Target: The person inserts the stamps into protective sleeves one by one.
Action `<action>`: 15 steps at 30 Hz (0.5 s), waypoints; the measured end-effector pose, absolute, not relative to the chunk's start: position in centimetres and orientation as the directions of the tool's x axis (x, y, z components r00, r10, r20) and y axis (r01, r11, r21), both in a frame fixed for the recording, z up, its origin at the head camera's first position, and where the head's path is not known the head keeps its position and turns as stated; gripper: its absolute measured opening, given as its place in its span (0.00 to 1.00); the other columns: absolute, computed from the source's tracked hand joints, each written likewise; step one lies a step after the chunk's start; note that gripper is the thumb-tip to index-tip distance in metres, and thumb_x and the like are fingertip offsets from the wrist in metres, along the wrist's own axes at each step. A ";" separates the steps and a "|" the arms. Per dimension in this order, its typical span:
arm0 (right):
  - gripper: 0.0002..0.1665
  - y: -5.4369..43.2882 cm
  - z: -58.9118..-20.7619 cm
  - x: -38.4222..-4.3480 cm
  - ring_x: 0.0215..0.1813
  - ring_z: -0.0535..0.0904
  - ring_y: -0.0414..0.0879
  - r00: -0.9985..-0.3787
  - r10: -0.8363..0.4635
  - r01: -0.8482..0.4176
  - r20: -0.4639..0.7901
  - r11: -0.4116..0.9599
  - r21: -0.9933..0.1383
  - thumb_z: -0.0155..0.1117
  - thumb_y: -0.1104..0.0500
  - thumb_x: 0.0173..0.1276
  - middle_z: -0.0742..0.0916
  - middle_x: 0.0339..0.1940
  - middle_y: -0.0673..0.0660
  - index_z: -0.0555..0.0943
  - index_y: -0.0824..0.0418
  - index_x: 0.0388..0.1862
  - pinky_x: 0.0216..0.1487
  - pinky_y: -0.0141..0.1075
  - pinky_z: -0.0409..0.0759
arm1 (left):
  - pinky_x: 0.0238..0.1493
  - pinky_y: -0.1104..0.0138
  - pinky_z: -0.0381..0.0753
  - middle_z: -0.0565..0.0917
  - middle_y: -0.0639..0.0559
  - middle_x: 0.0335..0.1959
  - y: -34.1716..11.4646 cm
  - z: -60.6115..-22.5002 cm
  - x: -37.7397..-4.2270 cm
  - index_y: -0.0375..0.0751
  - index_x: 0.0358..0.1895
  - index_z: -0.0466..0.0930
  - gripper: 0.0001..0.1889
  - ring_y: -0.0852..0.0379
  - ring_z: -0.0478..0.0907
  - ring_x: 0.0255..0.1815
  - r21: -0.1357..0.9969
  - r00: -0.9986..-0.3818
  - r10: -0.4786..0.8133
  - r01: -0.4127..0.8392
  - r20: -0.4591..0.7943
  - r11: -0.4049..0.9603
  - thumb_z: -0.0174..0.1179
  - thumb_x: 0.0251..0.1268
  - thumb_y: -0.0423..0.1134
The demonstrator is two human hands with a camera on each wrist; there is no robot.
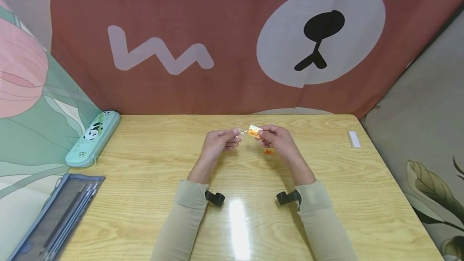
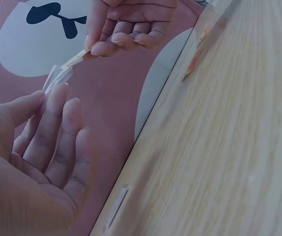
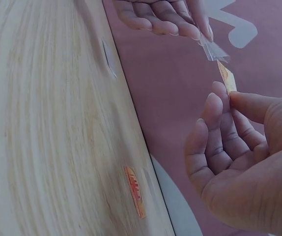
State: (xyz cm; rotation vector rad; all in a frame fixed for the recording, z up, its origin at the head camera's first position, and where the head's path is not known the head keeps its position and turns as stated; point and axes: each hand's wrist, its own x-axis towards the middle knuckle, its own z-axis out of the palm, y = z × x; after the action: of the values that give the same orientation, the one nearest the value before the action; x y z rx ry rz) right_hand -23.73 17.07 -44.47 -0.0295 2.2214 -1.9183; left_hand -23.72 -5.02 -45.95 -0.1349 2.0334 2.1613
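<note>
My left hand (image 1: 219,142) pinches a small, clear plastic sleeve (image 3: 213,51) between thumb and fingertips. Facing it, the right hand (image 1: 282,141) pinches a small orange-and-white card (image 1: 254,131) between thumb and forefinger. In both wrist views the card's free end meets the edge of the plastic; whether it sits inside, I cannot tell. On the table below the right hand lies a second orange printed piece (image 3: 135,191), partly covered by that hand in the head view. A small pale flat strip (image 2: 115,209) rests under the left hand, hidden in the head view.
A white block (image 1: 354,139) lies at the table's right side. At the left are a mint panda pencil case (image 1: 93,139) and a mesh pouch (image 1: 69,216) with long thin items inside. A bear-print curtain (image 1: 224,88) stands behind the wooden table (image 1: 145,212).
</note>
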 end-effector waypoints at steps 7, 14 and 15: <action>0.20 16.9 -44.6 -23.7 0.37 0.84 0.44 -0.980 -0.154 0.105 -0.130 0.161 -0.981 0.60 0.56 0.77 0.88 0.33 0.45 0.79 0.71 0.57 0.45 0.37 0.86 | 0.37 0.63 0.89 0.91 0.52 0.28 -5.1 -45.8 -23.7 0.36 0.44 0.90 0.16 0.62 0.88 0.29 0.985 -0.984 0.053 -0.169 -0.168 -0.023 0.69 0.67 0.47; 0.16 16.9 -44.4 -23.6 0.37 0.84 0.47 -0.984 -0.131 0.101 -0.119 0.136 -0.986 0.60 0.56 0.77 0.89 0.33 0.45 0.80 0.67 0.54 0.44 0.37 0.86 | 0.36 0.65 0.88 0.90 0.55 0.25 -5.1 -45.8 -23.7 0.35 0.43 0.90 0.16 0.62 0.88 0.27 0.986 -0.985 0.050 -0.166 -0.164 -0.035 0.68 0.67 0.47; 0.17 16.9 -44.4 -23.6 0.37 0.84 0.47 -0.985 -0.129 0.100 -0.117 0.134 -0.986 0.61 0.56 0.77 0.89 0.33 0.45 0.80 0.67 0.54 0.44 0.37 0.86 | 0.36 0.65 0.88 0.90 0.55 0.25 -5.0 -45.8 -23.7 0.35 0.43 0.90 0.16 0.62 0.88 0.27 0.986 -0.986 0.049 -0.164 -0.162 -0.036 0.68 0.67 0.46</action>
State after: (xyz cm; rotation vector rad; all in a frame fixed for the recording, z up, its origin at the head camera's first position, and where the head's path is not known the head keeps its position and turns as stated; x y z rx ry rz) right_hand -23.58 16.90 -44.44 -0.0295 2.2278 -1.9598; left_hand -23.65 -5.05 -45.76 -0.1252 2.0723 2.1568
